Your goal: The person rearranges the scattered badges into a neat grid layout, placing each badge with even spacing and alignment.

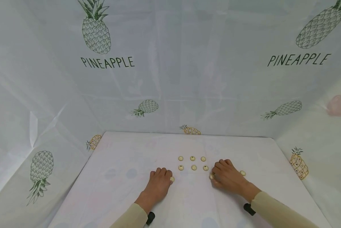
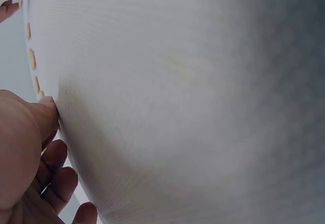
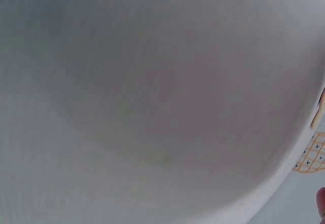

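Observation:
My left hand (image 1: 159, 182) rests low on the white-covered table with its fingers curled. A small pale-yellow disc (image 1: 172, 179) sits between its thumb and forefinger. In the left wrist view the thumb (image 2: 46, 113) reaches down to the cloth, hiding most of what it grips. To the right, my right hand (image 1: 227, 175) pinches another pale-yellow disc (image 1: 211, 176) at its fingertips, close over the cloth. Between and beyond the hands lie two rows of three similar discs, among them a near-row middle disc (image 1: 194, 167) and a far-row middle disc (image 1: 192, 158).
One more loose disc (image 1: 243, 173) lies just right of the right hand. The table (image 1: 124, 190) ends at a back edge against hanging pineapple-print sheeting (image 1: 170, 63), which also encloses both sides. A dark wrist device (image 1: 249, 209) sits under the right sleeve.

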`<state>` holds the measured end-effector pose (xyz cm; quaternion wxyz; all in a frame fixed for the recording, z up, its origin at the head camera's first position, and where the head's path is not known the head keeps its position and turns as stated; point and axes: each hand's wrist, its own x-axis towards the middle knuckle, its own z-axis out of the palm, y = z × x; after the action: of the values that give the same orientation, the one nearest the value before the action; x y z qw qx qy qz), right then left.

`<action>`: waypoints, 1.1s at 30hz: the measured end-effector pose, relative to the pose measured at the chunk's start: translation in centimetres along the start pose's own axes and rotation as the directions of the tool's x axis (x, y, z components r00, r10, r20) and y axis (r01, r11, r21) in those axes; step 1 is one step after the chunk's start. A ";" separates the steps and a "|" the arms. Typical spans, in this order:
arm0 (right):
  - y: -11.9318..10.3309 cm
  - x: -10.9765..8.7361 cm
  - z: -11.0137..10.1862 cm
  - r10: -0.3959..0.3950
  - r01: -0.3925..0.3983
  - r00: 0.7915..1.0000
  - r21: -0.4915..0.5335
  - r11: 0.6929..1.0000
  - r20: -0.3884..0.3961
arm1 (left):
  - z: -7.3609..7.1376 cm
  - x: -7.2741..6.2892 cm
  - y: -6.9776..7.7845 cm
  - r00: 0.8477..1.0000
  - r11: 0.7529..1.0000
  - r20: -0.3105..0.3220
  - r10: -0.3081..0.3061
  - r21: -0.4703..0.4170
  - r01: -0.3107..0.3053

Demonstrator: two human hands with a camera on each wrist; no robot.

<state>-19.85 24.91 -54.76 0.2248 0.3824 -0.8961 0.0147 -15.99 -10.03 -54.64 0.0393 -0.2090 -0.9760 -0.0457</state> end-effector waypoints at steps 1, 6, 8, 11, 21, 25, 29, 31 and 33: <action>-0.1 0.0 0.1 -0.002 0.002 1.000 0.001 1.000 0.005 | 0.0 0.0 0.0 1.000 1.000 -0.006 0.003 0.002 -0.003; -0.6 0.3 0.3 -0.009 0.009 1.000 0.004 1.000 0.021 | 0.1 0.0 0.0 1.000 1.000 -0.021 0.011 0.010 -0.011; -0.8 0.4 0.2 -0.013 0.012 1.000 0.008 1.000 0.026 | 0.1 0.0 0.0 1.000 1.000 -0.016 0.008 0.008 -0.008; -1.0 0.5 0.2 -0.015 0.015 0.999 0.013 1.000 0.043 | 0.1 0.0 0.0 1.000 1.000 -0.006 0.004 0.009 -0.004; -1.3 0.7 0.2 -0.026 0.025 0.998 0.015 1.000 0.054 | -0.5 -0.1 0.2 1.000 1.000 0.005 0.006 0.006 -0.006; -1.4 0.7 0.2 -0.027 0.027 0.998 0.005 1.000 0.057 | -0.5 -0.1 0.1 1.000 1.000 0.006 0.005 -0.014 -0.005; -1.4 0.7 0.2 -0.022 0.022 0.998 0.001 1.000 0.056 | -0.3 -0.1 0.1 1.000 1.000 0.010 0.003 -0.024 -0.003; -1.4 0.7 0.3 -0.021 0.021 0.998 0.002 1.000 0.054 | -0.4 -0.1 0.1 1.000 1.000 0.012 0.003 -0.024 -0.002; -1.4 0.7 0.3 -0.019 0.018 0.998 0.004 1.000 0.052 | -0.4 -0.1 0.1 1.000 1.000 0.014 0.001 -0.024 -0.001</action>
<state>-19.44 23.33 -54.95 0.2007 0.3913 -0.8981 0.0042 -15.85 -10.00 -54.24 0.0298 -0.2103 -0.9756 -0.0561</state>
